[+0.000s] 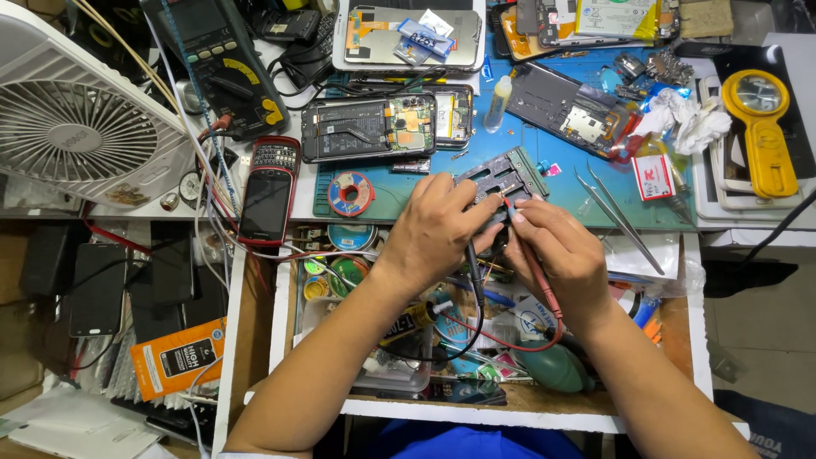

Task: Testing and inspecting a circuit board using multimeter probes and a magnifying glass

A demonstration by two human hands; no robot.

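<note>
Left hand (433, 225): fingers curled closed around a black probe (473, 263), its tip brought to the small circuit board (501, 174) at the front edge of the blue mat (561, 157).
Right hand (557, 246): fingers pinched shut on a red probe (531, 255), tip meeting the same board just beside the black one.
Circuit board: dark, tilted on the mat, partly covered by both hands; which contact each tip touches cannot be told.
Probe leads: a black and a red cable (501, 340) run from the hands down into the open drawer (280, 297) beneath them.
Multimeter (225, 64): dark body with yellow dial, lying at the upper left of the surface (693, 234), well apart from the hands.
Opened phone (370, 127): back removed, innards showing, on the mat just behind the left hand.
Second opened phone (569, 106): angled, at the mat's right part.
Solder reel (350, 194): red, on the mat, near the left hand.
Tweezers (616, 212): two metal pairs lying to the right of the right hand, apart from it.
Red keypad phone (269, 191): upright on the surface, left of the mat.
White fan (81, 127): far left.
Yellow magnifier (761, 119): far right, on stacked devices.
Drawer contents: tape rolls, a tube, a teal rubber bulb (548, 370) and loose clutter under the forearms.
</note>
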